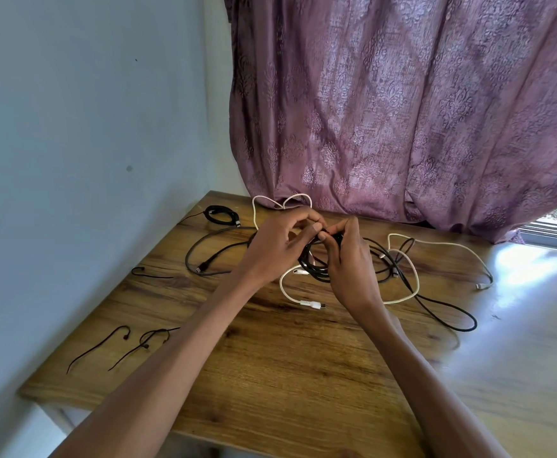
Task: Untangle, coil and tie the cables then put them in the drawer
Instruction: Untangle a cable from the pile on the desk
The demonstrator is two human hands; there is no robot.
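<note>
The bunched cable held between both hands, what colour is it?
Black, seen in the head view: the coiled black cable.

Nothing readable is showing anywhere from where I'm standing: no words, brands or numbers on the cables [316,269], the table [270,375] or the curtain [402,110].

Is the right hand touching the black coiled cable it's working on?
Touching. The head view shows the right hand with fingers curled round the black coiled cable, pinching its top beside the left hand.
</note>
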